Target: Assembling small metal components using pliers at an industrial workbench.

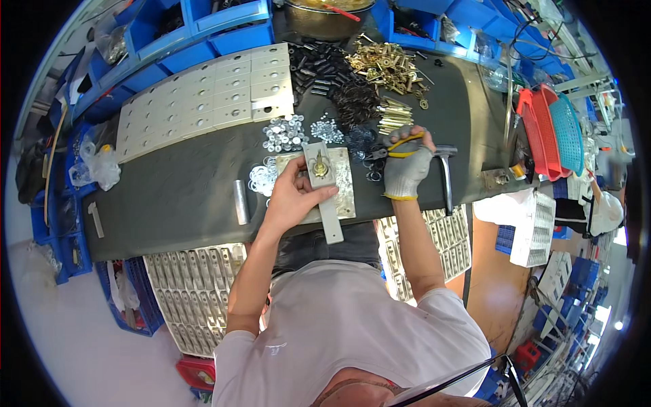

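My bare left hand (pixel 290 198) is closed round a long grey metal plate-shaped fitting (pixel 329 214) with a brass-coloured part (pixel 320 165) standing in its wider upper end. The fitting is over a flat metal block (pixel 344 186) on the bench. To the right, my gloved right hand (pixel 407 166) grips pliers with yellow handles (pixel 405 145). Their dark jaws point left, toward a pile of thin dark rings (pixel 361 141), apart from the fitting. Beside that hand lies a hammer (pixel 446 178) with a metal handle.
Piles of silver caps (pixel 283 133), pale rings (pixel 263 178), black cylinders (pixel 319 64) and brass-coloured parts (pixel 388 66) cover the bench's middle. Light plates (pixel 203 102) stand in rows at the left. A metal cylinder (pixel 241 202) lies nearer. Blue bins (pixel 230 17) line the back; red baskets (pixel 540 132) stand right.
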`<action>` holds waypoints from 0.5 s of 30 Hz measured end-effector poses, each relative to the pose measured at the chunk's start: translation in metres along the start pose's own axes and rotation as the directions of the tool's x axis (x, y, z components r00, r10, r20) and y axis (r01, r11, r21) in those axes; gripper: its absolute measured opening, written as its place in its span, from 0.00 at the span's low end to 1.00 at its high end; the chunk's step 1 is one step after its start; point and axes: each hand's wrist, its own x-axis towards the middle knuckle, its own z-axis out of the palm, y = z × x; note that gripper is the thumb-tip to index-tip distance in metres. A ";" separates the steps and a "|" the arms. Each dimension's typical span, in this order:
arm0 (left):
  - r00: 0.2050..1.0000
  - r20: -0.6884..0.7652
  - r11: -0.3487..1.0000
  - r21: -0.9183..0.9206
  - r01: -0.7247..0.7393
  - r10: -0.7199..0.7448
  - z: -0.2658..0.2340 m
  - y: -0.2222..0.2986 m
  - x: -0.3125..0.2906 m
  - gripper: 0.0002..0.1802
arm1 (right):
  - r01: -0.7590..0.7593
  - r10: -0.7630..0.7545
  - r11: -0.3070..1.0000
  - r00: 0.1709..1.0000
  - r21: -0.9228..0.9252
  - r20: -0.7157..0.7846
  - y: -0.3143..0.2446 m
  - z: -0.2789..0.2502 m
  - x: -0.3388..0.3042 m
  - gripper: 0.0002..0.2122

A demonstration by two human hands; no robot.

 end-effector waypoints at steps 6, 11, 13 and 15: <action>0.989 -0.053 0.986 -0.101 0.136 -0.142 -0.005 0.010 -0.001 0.32 | 0.068 -0.066 0.997 0.992 0.022 -0.109 -0.011 0.011 -0.011 0.13; 0.997 -0.072 0.998 0.059 -0.034 0.038 -0.007 -0.007 -0.003 0.31 | 0.086 -0.085 0.996 0.996 -0.029 0.007 -0.013 0.014 -0.028 0.16; 0.996 -0.082 0.997 0.073 -0.016 0.022 -0.003 0.002 -0.007 0.31 | 0.073 -0.072 0.996 0.997 -0.050 0.022 -0.015 0.017 -0.035 0.19; 0.993 -0.103 0.993 0.111 -0.043 0.055 -0.001 0.005 -0.008 0.31 | 0.093 -0.091 0.990 0.996 -0.110 0.016 -0.017 0.017 -0.036 0.21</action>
